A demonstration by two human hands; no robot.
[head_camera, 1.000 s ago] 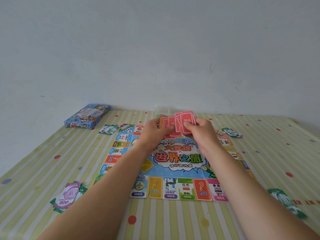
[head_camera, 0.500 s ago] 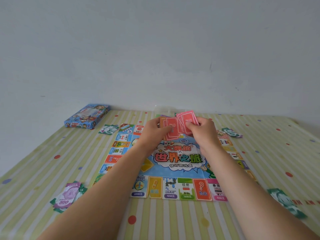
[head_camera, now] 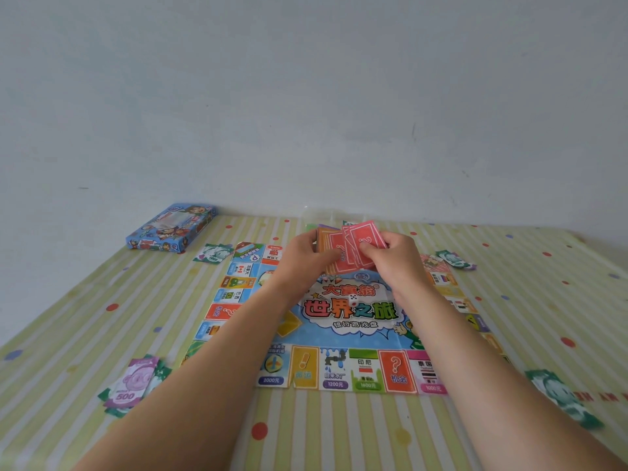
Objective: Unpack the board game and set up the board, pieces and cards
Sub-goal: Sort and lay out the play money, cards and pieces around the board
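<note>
table [head_camera: 530,300]: lying under both hands and spreading out past them on every side; its striped, dotted cloth is serving as the play surface.
board [head_camera: 350,314]: lying flat and unfolded directly beneath the hands, its centre panel showing between the forearms; judged to be already laid out, so the cards are being handled over it.
box [head_camera: 171,227]: resting well off to the left of the left hand, by the wall; apparently parked out of the way.
left hand [head_camera: 302,258]: curling round the card stack with the thumb lying across its face, holding it raised above the board's far half.
right hand [head_camera: 396,263]: meeting the left hand at the stack, thumb and fingertips pinching a few red cards fanned off it; probably peeling them away for sorting by colour.
cards [head_camera: 353,248]: sitting between the two hands, red question-mark backs facing the wearer, an orange one showing behind on the left-hand side.
banknote piles [head_camera: 131,385]: lying outside each forearm and beyond each hand at the board's four corners; seemingly one per player.
</note>
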